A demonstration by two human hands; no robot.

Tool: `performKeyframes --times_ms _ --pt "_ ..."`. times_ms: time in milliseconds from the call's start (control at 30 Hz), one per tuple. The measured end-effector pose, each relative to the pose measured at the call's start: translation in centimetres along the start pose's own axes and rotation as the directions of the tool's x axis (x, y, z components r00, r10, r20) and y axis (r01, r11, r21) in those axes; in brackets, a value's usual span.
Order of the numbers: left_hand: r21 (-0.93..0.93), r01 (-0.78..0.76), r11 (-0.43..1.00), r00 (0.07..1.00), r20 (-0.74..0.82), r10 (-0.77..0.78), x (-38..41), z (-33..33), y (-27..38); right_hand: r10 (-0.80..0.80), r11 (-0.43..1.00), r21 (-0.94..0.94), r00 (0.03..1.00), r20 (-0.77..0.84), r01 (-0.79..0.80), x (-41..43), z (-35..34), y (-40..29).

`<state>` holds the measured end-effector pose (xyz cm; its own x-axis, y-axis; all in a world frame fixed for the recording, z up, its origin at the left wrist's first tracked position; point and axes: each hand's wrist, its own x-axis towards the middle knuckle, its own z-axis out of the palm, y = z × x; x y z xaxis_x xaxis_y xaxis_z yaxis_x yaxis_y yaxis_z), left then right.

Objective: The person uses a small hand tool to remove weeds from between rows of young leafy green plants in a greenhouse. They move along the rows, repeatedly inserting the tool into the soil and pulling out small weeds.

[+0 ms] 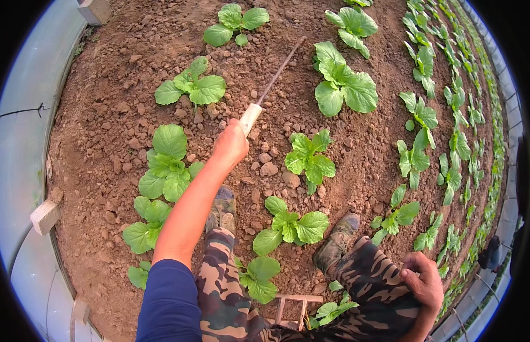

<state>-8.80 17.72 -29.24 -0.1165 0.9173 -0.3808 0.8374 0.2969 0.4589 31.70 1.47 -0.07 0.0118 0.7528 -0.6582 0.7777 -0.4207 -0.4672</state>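
Note:
My left hand (230,143) grips the pale handle (250,119) of a thin metal-shafted hand tool (282,72). Its long narrow shaft points up and away over the soil, between two rows of leafy green seedlings; how its tip meets the ground cannot be told. A leafy seedling (309,158) grows to the right of the handle, and another (166,164) stands left of my forearm. My right hand (423,278) rests by my right knee with its fingers curled; nothing is seen in it.
Clumpy brown soil (98,171) carries many seedling rows, denser at the right (461,149). Plastic sheeting (21,149) with a concrete block (45,217) edges the left. My boots (339,239) straddle a seedling (290,226). A wooden frame (301,298) lies below, between my legs.

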Motion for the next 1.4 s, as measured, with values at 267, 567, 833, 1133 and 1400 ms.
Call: performKeyframes --times_ms 267,567,833,1133,1400 --pt "0.068 0.192 0.979 0.979 0.059 -0.196 -18.5 2.1 -10.4 0.038 0.997 0.064 0.999 -0.028 -0.037 -0.7 0.2 2.5" --pt "0.007 0.242 0.970 0.962 0.131 -0.241 -25.2 -3.0 -11.6 0.107 0.994 -0.028 0.981 0.164 -0.104 0.2 -0.5 -0.1" --pt "-0.239 0.198 0.951 0.980 0.049 -0.192 -18.0 -5.7 -10.7 0.000 0.987 0.159 0.999 0.044 -0.007 2.5 1.1 0.5" --pt "-0.011 0.153 0.988 0.988 -0.025 -0.153 -18.6 -2.8 -11.3 -0.037 0.998 -0.047 0.999 0.030 0.039 3.3 1.6 -3.4" --pt "-0.058 0.119 0.991 0.953 -0.274 -0.130 -23.1 -6.4 -7.7 -0.236 0.969 -0.072 0.972 0.009 0.236 0.2 1.2 -3.2"
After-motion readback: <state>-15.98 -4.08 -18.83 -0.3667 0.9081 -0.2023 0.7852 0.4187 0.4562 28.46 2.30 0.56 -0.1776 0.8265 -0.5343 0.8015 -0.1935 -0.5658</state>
